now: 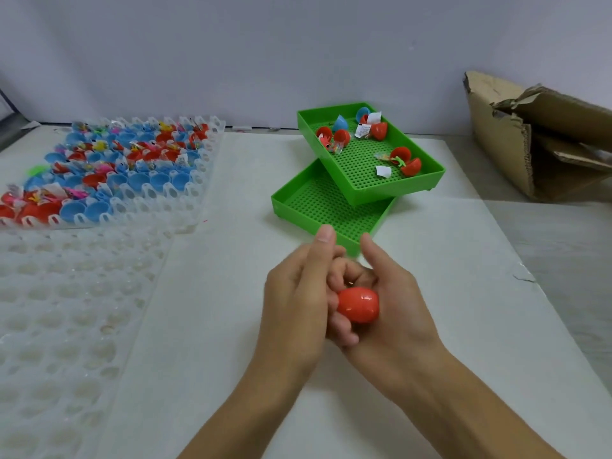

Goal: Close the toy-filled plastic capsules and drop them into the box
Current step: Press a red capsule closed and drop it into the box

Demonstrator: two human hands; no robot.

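Red capsule (358, 304) held low in the middle of the view, above the white tabletop (231, 326), closed as far as can be seen, its glossy shell showing between both hands. Left hand (298, 293) wrapped against the capsule's left side, fingers curled under and behind it, thumb stretched up and forward. Right hand (390, 293) cupping the capsule from the right and below, fingers tucked in behind it, thumb raised and pointing away. Exact finger contacts behind the capsule hidden, so probably gripped by both, though hard to tell which carries the weight.

Just beyond the hands, two green perforated trays: lower tray (298, 207) flat on the tabletop, upper tray (427, 157) resting across its far end at an angle. Inside the upper tray, loose red and blue capsule halves (379, 130), small bagged toys and white paper slips.

At the far left, a clear plastic holder grid (198, 193) packed with open red and blue capsule halves and colourful toys. Nearer on the left, a second clear grid (66, 309) with bare cells.

At the far right, a torn cardboard box (490, 134) standing at the edge of the tabletop, flaps ragged and folded inward, well apart from the hands.
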